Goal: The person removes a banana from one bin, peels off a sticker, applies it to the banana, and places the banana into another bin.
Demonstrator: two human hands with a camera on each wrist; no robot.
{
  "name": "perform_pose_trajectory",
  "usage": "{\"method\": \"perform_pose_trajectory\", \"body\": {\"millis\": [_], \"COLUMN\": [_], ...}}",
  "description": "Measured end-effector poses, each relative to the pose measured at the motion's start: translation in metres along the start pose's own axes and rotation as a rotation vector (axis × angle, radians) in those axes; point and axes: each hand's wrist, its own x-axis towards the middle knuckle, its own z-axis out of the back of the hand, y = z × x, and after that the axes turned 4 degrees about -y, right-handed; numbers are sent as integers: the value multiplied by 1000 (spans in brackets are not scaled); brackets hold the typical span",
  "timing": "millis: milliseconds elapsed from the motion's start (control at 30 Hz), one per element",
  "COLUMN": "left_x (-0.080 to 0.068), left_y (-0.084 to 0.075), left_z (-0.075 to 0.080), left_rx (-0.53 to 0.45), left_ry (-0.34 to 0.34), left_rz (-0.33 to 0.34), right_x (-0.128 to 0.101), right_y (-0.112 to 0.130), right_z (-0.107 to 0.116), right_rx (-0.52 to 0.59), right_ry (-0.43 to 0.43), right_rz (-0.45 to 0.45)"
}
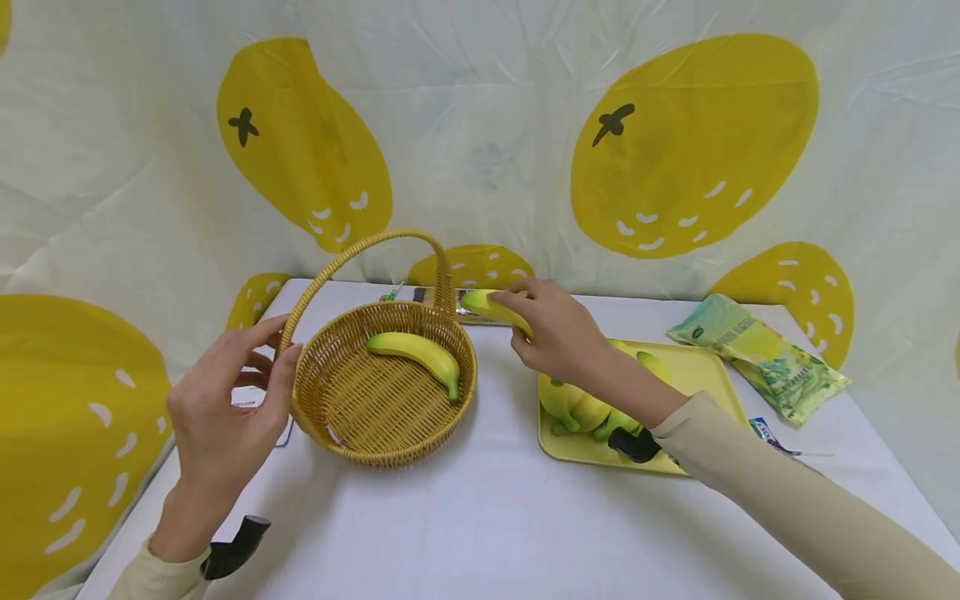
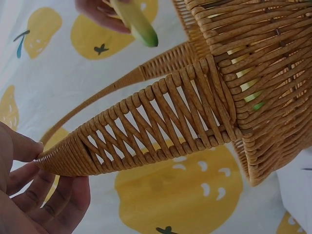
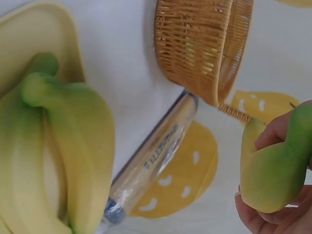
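Note:
A round wicker basket (image 1: 330, 367) with a tall arched handle stands left of centre, and one banana (image 1: 420, 354) lies inside it. My left hand (image 1: 232, 400) grips the basket's handle (image 2: 73, 151) on its left side, thumb and fingers around the woven strip. In my right hand (image 1: 558, 329) is a second banana (image 3: 273, 170), held between thumb and fingers just right of the basket's rim and above the table. Several more bananas (image 3: 83, 141) lie on a yellow tray (image 1: 720, 375) under my right forearm, which hides part of them.
Behind the basket lies a packet labelled spaghetti (image 3: 156, 156). A green and yellow bag (image 1: 761, 350) is at the back right, with a small blue packet (image 1: 768, 435) near the tray. A white card-like item (image 1: 247, 397) shows behind my left fingers.

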Motion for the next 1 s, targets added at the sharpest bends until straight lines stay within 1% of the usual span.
{"method": "perform_pose_trajectory", "body": {"millis": [167,367,467,733,1000], "left_x": [-2,-3,-2,-1,-2], "left_y": [1,2,3,4,4], "left_z": [0,1,1,0,0], "left_rx": [0,3,0,3,-5], "left_ry": [6,10,4,4,3], "left_rz": [11,12,6,2,6], "right_x": [9,21,29,47,66], "right_y": [12,25,31,49,62], "right_z": [-6,-14,-20,-37,-58], "right_rx": [-14,-76,-82,-73,-41], "right_ry": [30,55,80,190,253], "right_rz": [49,74,70,43,27]}}
